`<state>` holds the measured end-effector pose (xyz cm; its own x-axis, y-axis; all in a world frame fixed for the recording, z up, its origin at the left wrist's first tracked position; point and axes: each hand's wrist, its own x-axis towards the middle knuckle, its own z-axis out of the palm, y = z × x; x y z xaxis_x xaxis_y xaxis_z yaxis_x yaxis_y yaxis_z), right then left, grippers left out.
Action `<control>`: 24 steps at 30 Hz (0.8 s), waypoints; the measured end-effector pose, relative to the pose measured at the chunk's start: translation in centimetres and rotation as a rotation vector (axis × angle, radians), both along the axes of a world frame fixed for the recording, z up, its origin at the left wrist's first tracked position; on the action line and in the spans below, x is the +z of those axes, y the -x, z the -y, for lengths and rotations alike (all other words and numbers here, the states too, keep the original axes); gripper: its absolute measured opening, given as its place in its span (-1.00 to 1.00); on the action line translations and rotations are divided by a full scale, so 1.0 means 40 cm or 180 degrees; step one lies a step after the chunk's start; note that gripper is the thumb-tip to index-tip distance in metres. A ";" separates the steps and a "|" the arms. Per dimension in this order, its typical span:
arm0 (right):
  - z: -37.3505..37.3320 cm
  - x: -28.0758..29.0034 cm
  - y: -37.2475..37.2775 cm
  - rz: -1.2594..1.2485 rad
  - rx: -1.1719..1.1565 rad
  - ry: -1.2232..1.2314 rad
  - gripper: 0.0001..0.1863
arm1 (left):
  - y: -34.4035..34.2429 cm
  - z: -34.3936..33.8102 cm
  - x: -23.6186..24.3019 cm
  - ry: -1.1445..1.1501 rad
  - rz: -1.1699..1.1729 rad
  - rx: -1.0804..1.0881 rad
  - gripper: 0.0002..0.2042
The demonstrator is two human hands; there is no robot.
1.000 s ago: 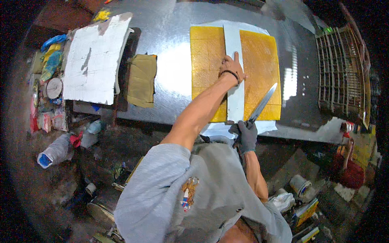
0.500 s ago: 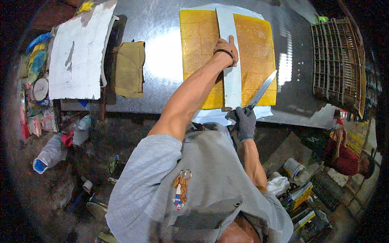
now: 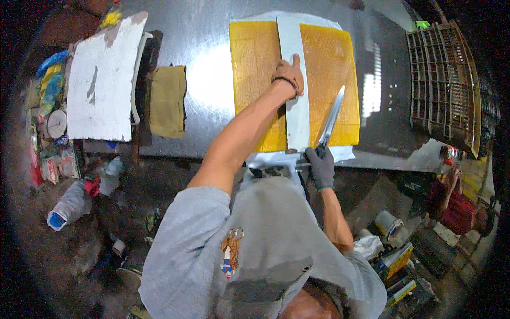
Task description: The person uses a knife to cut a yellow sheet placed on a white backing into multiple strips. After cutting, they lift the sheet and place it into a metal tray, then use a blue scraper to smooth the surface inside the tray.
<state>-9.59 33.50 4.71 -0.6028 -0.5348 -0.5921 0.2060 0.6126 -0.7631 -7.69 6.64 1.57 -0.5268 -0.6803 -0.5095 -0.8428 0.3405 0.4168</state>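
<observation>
The left arm reaches forward and to the right across the counter (image 3: pixel 390 139), nearly straight, with the bare left hand (image 3: pixel 288 78) palm down on a long, pale flat strip (image 3: pixel 297 125). One finger extends forward along the strip and the others bend toward its left edge; I cannot tell whether that grip clamps the edge or only presses down. The right arm stays low, elbow bent near the body, and the gloved right hand (image 3: pixel 322 169) has its grip closed around the handle of a long knife (image 3: pixel 333 117). The blade points forward and slightly right over the slab; whether it touches cannot be told.

The yellow slab (image 3: pixel 330 58) lies flat under the strip on a white sheet (image 3: pixel 346 153), near the counter's front edge. The strip crosses it from far edge to near edge, and its near end comes just beside the glove. The sheet shows beyond the slab's far and near edges. To the left, a stretch of shiny counter separates the slab from a folded brown piece (image 3: pixel 168 101); to the right, another stretch runs to a slatted rack (image 3: pixel 443 87).
</observation>
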 end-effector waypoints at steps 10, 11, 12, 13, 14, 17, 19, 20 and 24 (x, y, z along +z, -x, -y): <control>0.201 0.083 0.162 -0.0679 0.0702 0.0794 -0.50 | -0.010 0.002 0.037 -0.0068 0.0076 -0.0036 0.21; 0.227 0.061 0.180 -0.1014 0.1036 0.0763 -0.47 | -0.010 0.000 0.028 0.0000 0.0064 -0.0040 0.21; 0.256 0.014 0.203 -0.1359 0.1344 0.0728 -0.44 | -0.006 0.000 0.019 0.0077 0.0047 -0.0067 0.21; 0.287 -0.041 0.221 -0.1822 0.1534 0.0853 -0.42 | -0.005 0.000 0.014 0.0050 0.0013 -0.0048 0.22; 0.317 -0.089 0.240 -0.2325 0.1675 0.0952 -0.41 | 0.000 0.000 0.004 0.0094 0.0000 -0.0068 0.23; 0.410 -0.159 0.239 -0.3035 0.1767 0.1159 -0.40 | -0.003 -0.007 0.025 0.0169 0.0101 -0.0171 0.21; 0.466 -0.049 0.224 -0.1993 0.1867 0.0605 -0.40 | 0.000 -0.001 0.018 0.0183 0.0109 -0.0172 0.19; 0.488 -0.033 0.227 -0.1755 0.1881 0.0557 -0.40 | -0.001 0.001 0.006 0.0202 0.0127 -0.0147 0.19; 0.553 -0.033 0.236 -0.1443 0.1771 0.0559 -0.41 | -0.003 0.000 0.022 0.0164 0.0239 -0.0189 0.20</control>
<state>-19.03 11.36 3.39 -0.3800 -0.8967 -0.2269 -0.4582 0.3956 -0.7960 -7.58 6.66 2.47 -0.5287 -0.6753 -0.5142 -0.8487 0.4102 0.3339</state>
